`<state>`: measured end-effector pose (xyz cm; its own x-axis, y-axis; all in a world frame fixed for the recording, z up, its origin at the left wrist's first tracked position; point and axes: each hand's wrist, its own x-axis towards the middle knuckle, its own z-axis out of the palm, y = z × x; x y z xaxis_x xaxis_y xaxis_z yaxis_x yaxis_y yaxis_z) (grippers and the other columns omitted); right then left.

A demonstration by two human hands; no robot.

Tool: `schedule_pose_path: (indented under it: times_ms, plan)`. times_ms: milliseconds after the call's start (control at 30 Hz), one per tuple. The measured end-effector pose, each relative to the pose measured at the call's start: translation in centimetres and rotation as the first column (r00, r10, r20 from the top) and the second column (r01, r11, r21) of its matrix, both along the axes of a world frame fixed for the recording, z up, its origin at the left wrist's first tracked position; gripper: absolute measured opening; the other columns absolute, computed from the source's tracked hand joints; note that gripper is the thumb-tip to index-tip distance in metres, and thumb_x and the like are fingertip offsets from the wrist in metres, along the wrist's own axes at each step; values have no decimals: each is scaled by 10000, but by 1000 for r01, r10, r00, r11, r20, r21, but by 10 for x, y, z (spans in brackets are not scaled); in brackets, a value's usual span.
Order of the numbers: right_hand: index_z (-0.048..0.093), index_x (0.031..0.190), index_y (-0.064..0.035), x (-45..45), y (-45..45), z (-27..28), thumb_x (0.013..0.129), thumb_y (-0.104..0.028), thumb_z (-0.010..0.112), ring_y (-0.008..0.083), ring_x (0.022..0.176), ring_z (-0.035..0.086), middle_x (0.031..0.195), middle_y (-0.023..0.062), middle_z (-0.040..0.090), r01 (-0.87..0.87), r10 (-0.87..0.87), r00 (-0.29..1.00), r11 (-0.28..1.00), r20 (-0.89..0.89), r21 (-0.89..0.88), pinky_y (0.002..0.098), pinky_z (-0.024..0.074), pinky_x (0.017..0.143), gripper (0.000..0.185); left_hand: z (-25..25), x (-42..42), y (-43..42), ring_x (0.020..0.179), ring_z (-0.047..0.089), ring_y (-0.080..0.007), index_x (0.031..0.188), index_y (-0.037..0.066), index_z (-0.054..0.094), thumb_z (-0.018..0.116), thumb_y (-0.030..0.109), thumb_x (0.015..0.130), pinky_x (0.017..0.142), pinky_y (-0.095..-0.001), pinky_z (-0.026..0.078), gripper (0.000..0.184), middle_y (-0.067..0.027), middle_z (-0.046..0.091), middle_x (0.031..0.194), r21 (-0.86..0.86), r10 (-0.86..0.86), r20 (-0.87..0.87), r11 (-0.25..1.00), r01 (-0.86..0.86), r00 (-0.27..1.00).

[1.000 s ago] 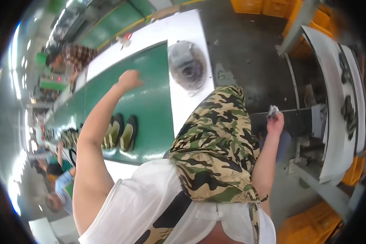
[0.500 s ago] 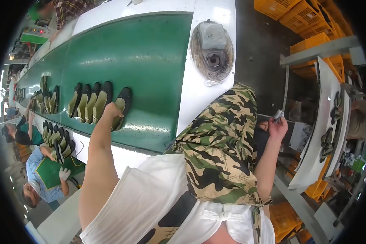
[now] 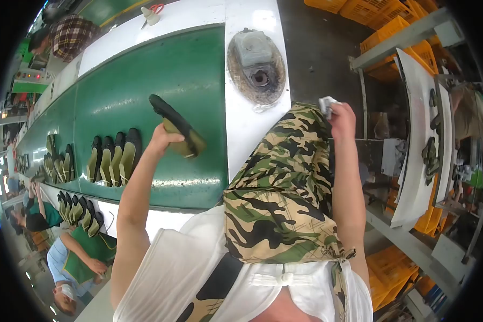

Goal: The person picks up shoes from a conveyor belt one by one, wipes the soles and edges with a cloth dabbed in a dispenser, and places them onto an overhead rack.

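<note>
A dark shoe with an olive inside (image 3: 183, 129) is held in my left hand (image 3: 163, 138), tilted above the green belt (image 3: 198, 70). My right hand (image 3: 342, 119) pinches a crumpled grey-white cloth (image 3: 328, 106) beside the camouflage apron. Left of the held shoe, several matching shoes (image 3: 129, 155) stand in a row on the belt. On the white table edge (image 3: 265, 115) sits an oval stained tray (image 3: 257, 88) with a grey block and a dark round hole or cup.
A white bottle (image 3: 151, 16) and red-handled scissors (image 3: 157, 7) lie at the far edge. Co-workers are at left, one in a plaid shirt (image 3: 70, 38), one in light blue (image 3: 64, 263). Orange crates (image 3: 392, 37), a metal frame and a rack with shoes (image 3: 429, 153) stand at right.
My left hand has closed on the end shoe and lifted it off the belt, rightward and tilted. My right hand with the cloth has moved up and closer to the apron.
</note>
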<state>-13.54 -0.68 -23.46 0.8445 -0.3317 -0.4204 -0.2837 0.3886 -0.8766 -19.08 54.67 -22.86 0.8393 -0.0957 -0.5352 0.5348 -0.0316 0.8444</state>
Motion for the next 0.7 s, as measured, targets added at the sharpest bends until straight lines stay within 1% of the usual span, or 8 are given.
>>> schedule_pose_path:
  times_ms: [33, 167, 233, 333, 433, 500, 600, 700]
  plan:
    - [586, 820, -68, 4, 9, 0, 782, -60, 706, 105, 625, 549, 758, 15, 606, -39, 39, 999, 998, 5, -42, 256, 402, 549, 126, 4, 7, -22, 991, 660, -241, 1163, -16, 615, 790, 8, 643, 905, -371, 520, 549, -99, 684, 1070, -90, 16, 122, 996, -5, 992]
    - [611, 800, -52, 6, 69, 60, 763, -68, 727, 76, 642, 515, 718, -17, 573, -251, 272, 955, 953, 115, -167, 253, 392, 561, 123, 35, 26, -114, 1100, 598, -235, 1241, 17, 564, 849, 28, 601, 979, -362, 477, 700, -117, 624, 1203, 24, -28, 409, 1000, 20, 912]
    - [631, 808, -31, 5, 95, 80, 754, -73, 739, 75, 663, 531, 720, -9, 592, -231, 260, 942, 961, 214, -151, 255, 417, 582, 129, 59, 39, -149, 1166, 541, -234, 1258, 37, 546, 840, 103, 660, 1015, -362, 451, 670, -133, 578, 1269, 437, -453, 619, 877, 199, 642]
    - [639, 784, -17, 7, 100, 89, 743, -110, 751, 83, 641, 545, 713, 13, 625, -206, 266, 923, 952, 277, -225, 260, 440, 578, 152, 80, 32, -193, 1172, 547, -247, 1277, 41, 539, 597, 214, 918, 1010, -373, 466, 403, -195, 555, 1306, -209, -120, 667, 917, 340, 735]
    - [601, 798, -38, 6, 94, 88, 767, -58, 730, 62, 667, 550, 750, -2, 615, -164, 256, 945, 910, 205, -380, 239, 438, 588, 134, 95, 29, -218, 1140, 572, -237, 1294, 33, 524, 587, 117, 920, 968, -361, 496, 388, -201, 551, 1328, -133, -162, 722, 921, 365, 673]
    - [582, 785, -39, 0, 88, 89, 762, -52, 714, 61, 647, 532, 736, 2, 600, -136, 209, 960, 929, 186, -344, 242, 422, 567, 135, 93, 30, -229, 1125, 583, -229, 1300, 25, 512, 578, 72, 926, 947, -352, 509, 383, -202, 547, 1340, -145, -169, 719, 912, 384, 674]
    - [577, 785, -37, -10, 85, 90, 756, -59, 707, 68, 633, 527, 725, 9, 597, -121, 158, 972, 972, 177, -204, 247, 418, 562, 134, 100, 30, -233, 1133, 584, -179, 1308, 7, 504, 783, -29, 725, 961, -307, 499, 647, -122, 547, 1324, -550, -96, 269, 802, 234, 958]
    - [588, 791, -28, -25, 92, 100, 743, -82, 705, 85, 633, 546, 727, 24, 610, -131, 142, 971, 989, 190, -67, 256, 433, 570, 138, 86, 28, -246, 1127, 593, -171, 1314, 4, 497, 836, -19, 662, 961, -306, 505, 735, -118, 556, 1306, 33, -249, 804, 925, 377, 540]
